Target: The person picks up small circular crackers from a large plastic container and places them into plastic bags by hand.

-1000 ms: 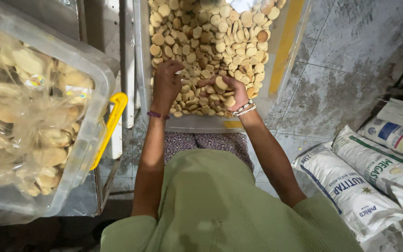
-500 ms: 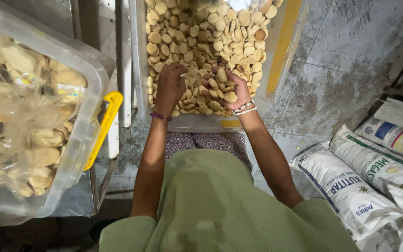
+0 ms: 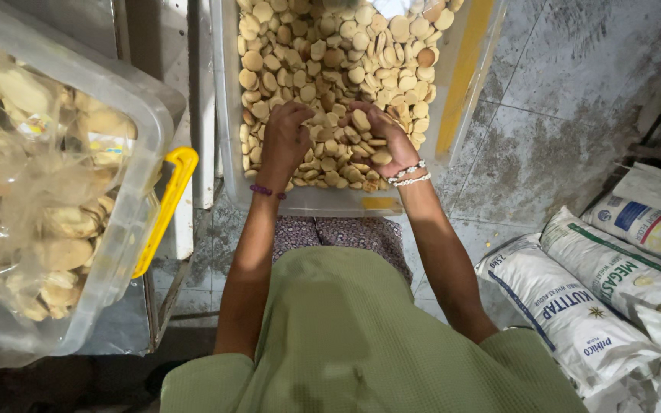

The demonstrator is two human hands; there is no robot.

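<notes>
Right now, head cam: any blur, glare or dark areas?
Head view: biscuits and both hands, left hand and right hand, sharp and evenly lit; near clear tub at left soft and hazy; bottom-left corner in deep shadow; wide-angle bends the edges.

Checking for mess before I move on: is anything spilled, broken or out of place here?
Nothing stands out. Both hands, left and right, are in the biscuits inside the clear bin. Sacks lie stacked on the stained floor.
</notes>
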